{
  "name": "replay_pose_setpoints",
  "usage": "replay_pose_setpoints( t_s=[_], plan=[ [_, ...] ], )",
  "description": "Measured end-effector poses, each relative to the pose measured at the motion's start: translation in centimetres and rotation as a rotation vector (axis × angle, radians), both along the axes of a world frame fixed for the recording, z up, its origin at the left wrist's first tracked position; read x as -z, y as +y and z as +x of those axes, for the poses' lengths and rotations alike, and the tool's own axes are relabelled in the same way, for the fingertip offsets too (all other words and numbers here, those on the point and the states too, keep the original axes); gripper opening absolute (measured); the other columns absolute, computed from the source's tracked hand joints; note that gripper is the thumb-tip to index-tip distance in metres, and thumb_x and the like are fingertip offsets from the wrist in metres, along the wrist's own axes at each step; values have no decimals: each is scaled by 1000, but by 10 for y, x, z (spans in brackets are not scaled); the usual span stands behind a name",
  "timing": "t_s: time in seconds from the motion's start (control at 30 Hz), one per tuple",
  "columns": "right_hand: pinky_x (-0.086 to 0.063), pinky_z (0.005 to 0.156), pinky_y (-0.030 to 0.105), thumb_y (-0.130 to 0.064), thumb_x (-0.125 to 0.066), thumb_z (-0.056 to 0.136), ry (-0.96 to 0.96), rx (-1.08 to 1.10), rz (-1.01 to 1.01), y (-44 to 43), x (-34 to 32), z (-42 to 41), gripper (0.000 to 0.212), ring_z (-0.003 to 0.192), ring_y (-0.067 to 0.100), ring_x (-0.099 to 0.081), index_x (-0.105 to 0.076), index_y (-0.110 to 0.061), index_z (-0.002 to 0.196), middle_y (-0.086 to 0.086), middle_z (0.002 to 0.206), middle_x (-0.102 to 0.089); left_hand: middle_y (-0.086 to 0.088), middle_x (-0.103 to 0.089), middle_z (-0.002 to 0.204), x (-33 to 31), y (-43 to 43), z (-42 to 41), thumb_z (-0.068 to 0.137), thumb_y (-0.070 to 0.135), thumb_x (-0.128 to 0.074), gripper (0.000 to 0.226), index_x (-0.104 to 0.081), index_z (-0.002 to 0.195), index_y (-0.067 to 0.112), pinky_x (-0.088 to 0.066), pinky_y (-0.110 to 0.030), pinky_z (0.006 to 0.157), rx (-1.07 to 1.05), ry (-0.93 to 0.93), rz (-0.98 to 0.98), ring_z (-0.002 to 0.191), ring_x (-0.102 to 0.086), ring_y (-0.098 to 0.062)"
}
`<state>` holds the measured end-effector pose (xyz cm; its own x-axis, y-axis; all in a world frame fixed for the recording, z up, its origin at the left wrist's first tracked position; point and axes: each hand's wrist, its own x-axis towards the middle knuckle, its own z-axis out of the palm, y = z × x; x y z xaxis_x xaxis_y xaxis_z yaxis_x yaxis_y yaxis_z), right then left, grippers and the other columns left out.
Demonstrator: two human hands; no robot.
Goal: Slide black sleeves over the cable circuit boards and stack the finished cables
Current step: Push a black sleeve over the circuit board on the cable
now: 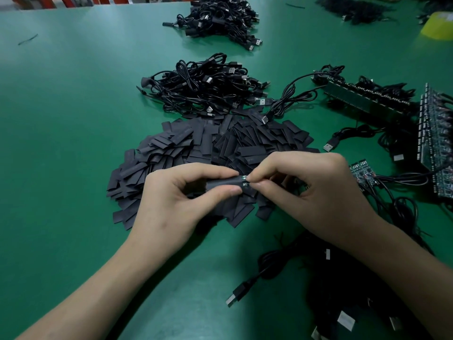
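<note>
My left hand [176,192] pinches a black sleeve [221,184] between thumb and forefinger. My right hand [311,182] grips a small circuit board [244,181] at its end; only a short green tip shows, the rest is inside the sleeve. Both hands hover over a wide heap of loose black sleeves [208,148]. Behind it lies a pile of black USB cables [203,87]. A cable with a USB plug [235,296] lies under my right forearm.
A second cable pile [220,18] sits at the far edge of the green table [73,119]. Racks of bare circuit boards [434,143] with attached cables stand at the right. Two loose boards [362,171] lie by my right hand. A yellow object [438,25] is far right.
</note>
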<state>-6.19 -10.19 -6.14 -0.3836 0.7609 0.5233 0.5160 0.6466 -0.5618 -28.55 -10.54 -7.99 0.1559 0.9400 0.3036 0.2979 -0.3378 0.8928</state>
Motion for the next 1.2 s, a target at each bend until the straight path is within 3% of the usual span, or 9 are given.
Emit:
replay_pose_setpoints(
  t_s=[0.23, 0.37, 0.5, 0.73, 1.0, 1.2],
  plan=[
    [-52, 66, 30, -18, -74, 92, -18, 14, -11, -3, 0, -1, 3, 77, 5, -68, -76, -20, 94, -12, 86, -73, 17, -78, 91, -1, -2, 1, 77, 30, -82, 21, -79, 98, 31, -57, -20, 76, 17, 31, 31, 82, -72, 1],
    [-53, 63, 30, -20, -77, 90, 76, 38, -102, -1, 1, -2, 11, 71, 11, -67, -74, -18, 100, -11, 81, -71, 20, -77, 91, -3, -2, 3, 78, 33, -82, 21, -78, 98, 31, -52, -13, 77, -31, 73, 119, 84, -72, 1],
    [-54, 62, 32, -20, -80, 87, 75, 62, -109, -3, 2, -3, 7, 69, 9, -67, -77, -18, 94, -11, 76, -71, 17, -77, 94, -5, -4, 3, 80, 31, -81, 20, -78, 100, 30, -53, -17, 80, -46, 91, 163, 88, -73, -5],
    [-52, 59, 31, -25, -79, 86, 65, 99, -109, -5, 2, -7, 8, 64, 8, -64, -79, -19, 91, -13, 70, -68, 18, -75, 96, -9, -5, 4, 82, 29, -80, 21, -76, 102, 31, -52, -16, 81, -50, 174, 248, 91, -72, -2],
    [-51, 58, 26, -26, -80, 86, 29, 105, -102, -6, 2, -7, 8, 63, 6, -63, -78, -19, 91, -15, 70, -67, 12, -76, 96, -10, -7, 3, 82, 23, -83, 21, -79, 102, 19, -55, -21, 82, -62, 265, 307, 91, -71, -2],
    [-45, 60, 12, -23, -80, 86, 70, 79, -139, -5, 3, -7, 5, 62, 6, -63, -78, -19, 89, -12, 69, -69, 1, -76, 93, -8, -7, 1, 83, 21, -82, 22, -80, 101, 8, -55, -21, 79, -47, 358, 449, 83, -70, -9]
  ],
)
